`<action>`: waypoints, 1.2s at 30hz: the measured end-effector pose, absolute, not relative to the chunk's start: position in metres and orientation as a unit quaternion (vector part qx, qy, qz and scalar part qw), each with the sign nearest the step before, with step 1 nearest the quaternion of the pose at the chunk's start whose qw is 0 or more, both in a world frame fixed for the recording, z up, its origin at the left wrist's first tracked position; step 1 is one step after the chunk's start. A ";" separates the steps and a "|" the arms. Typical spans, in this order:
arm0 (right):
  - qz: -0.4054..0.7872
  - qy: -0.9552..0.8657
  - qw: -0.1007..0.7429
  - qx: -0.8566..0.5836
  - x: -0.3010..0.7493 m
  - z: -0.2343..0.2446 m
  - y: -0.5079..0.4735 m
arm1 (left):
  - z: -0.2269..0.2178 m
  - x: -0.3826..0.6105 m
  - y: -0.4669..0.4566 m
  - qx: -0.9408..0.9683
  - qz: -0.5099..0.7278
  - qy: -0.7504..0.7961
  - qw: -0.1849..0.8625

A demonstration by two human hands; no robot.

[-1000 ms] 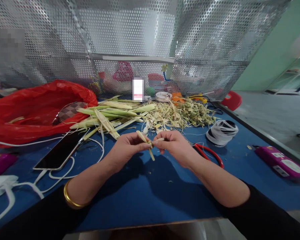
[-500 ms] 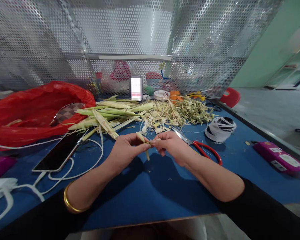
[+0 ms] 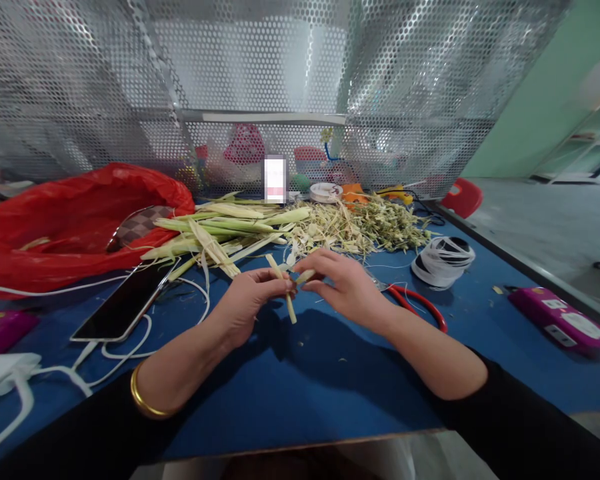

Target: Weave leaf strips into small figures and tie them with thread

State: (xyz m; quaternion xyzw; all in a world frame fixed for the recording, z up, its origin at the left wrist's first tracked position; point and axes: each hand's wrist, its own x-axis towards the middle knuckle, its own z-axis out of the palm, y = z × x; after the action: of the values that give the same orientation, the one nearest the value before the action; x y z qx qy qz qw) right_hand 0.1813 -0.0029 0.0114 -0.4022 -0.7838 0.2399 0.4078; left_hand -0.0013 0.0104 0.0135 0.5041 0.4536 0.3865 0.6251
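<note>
The left hand is closed in a pinch, thumb against fingers, on a pale husk strip held above the middle of the blue table. The right hand is curled just beside it, thumb and forefinger a narrow gap apart around a short pale piece; whether they touch it I cannot tell. Long husks and a heap of dry clippings lie toward the far edge, beyond both hands. A red bag and a dark phone sit toward the left, a spool of white cord near the right edge. Red-handled scissors lie beyond the right forearm, blades partly hidden. The strip's long axis slants, one end toward the far edge and leftward, the other toward the near edge; fingers cover part of its middle.
</note>
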 end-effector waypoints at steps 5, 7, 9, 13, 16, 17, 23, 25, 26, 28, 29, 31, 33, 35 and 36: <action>0.111 -0.839 0.376 -0.378 0.185 0.014 -0.005 | 0.013 -0.003 0.011 0.472 0.342 0.424 0.693; 0.134 -0.818 0.382 -0.408 0.183 0.017 -0.007 | 0.014 -0.004 0.011 0.508 0.340 0.421 0.670; 0.178 -0.790 0.385 -0.442 0.181 0.020 -0.009 | 0.016 -0.005 0.011 0.550 0.344 0.421 0.633; 0.333 -0.707 0.354 -0.513 0.178 0.022 -0.009 | 0.018 -0.003 0.010 0.618 0.357 0.418 0.562; 0.476 -0.611 0.347 -0.530 0.175 0.019 -0.007 | 0.017 -0.001 0.007 0.678 0.366 0.416 0.483; 0.514 -0.580 0.350 -0.526 0.174 0.019 -0.007 | 0.016 0.000 0.006 0.692 0.369 0.418 0.459; 0.586 -0.525 0.392 -0.477 0.170 0.015 -0.007 | 0.012 0.003 0.002 0.667 0.402 0.429 0.456; 0.581 -0.525 0.417 -0.463 0.170 0.015 -0.008 | 0.011 0.003 0.003 0.637 0.412 0.427 0.492; 0.581 -0.521 0.428 -0.457 0.170 0.015 -0.008 | 0.011 0.003 0.003 0.623 0.416 0.427 0.507; 0.588 -0.509 0.442 -0.447 0.170 0.016 -0.009 | 0.011 0.003 0.004 0.595 0.426 0.433 0.527; 0.596 -0.500 0.445 -0.443 0.170 0.016 -0.009 | 0.011 0.003 0.004 0.584 0.427 0.435 0.536; 0.617 -0.479 0.445 -0.438 0.170 0.016 -0.009 | 0.012 0.002 0.004 0.568 0.422 0.433 0.559; 0.637 -0.455 0.446 -0.434 0.170 0.016 -0.008 | 0.012 0.002 0.004 0.567 0.403 0.418 0.584; 0.645 -0.442 0.446 -0.435 0.170 0.016 -0.008 | 0.011 0.001 0.004 0.576 0.377 0.400 0.605; 0.643 -0.443 0.445 -0.439 0.170 0.016 -0.008 | 0.011 0.000 0.005 0.581 0.363 0.392 0.614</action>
State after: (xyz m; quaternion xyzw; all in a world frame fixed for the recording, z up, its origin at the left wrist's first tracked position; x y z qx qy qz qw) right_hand 0.1699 -0.0079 0.0158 -0.4390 -0.4425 0.6431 0.4449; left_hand 0.0000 0.0046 0.0108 0.5812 0.3920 0.3628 0.6139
